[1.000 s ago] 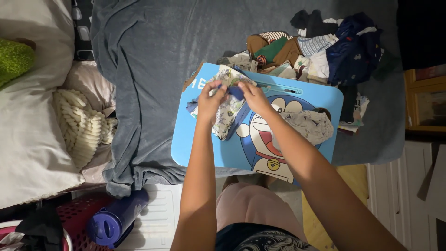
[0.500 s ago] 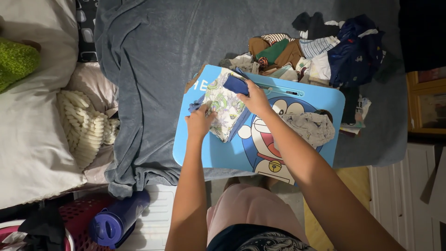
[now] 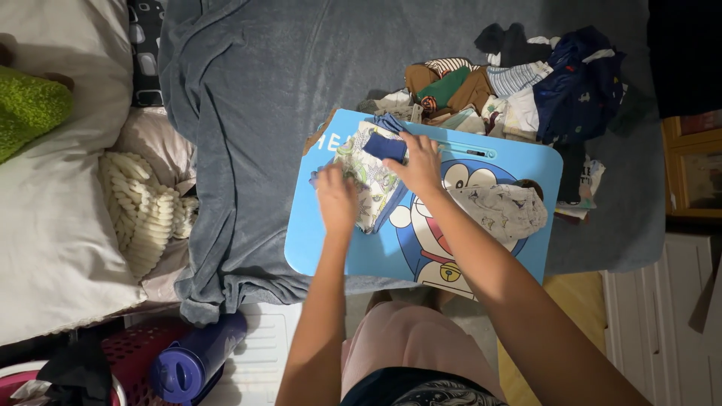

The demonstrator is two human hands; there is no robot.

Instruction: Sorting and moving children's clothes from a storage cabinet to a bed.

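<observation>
Pressing flat, the left hand [image 3: 336,197] lay open on the patterned garment [image 3: 368,180]; the right hand [image 3: 419,164] pinched its far blue edge.

Bed under grey blanket [image 3: 256,113]. Blue cartoon lap tray [image 3: 376,252] rests on blanket beneath both hands. Heap of mixed clothes [image 3: 519,83] on blanket beyond right hand [image 3: 418,162]. White pillow [image 3: 53,225] far past left hand [image 3: 336,197].
</observation>
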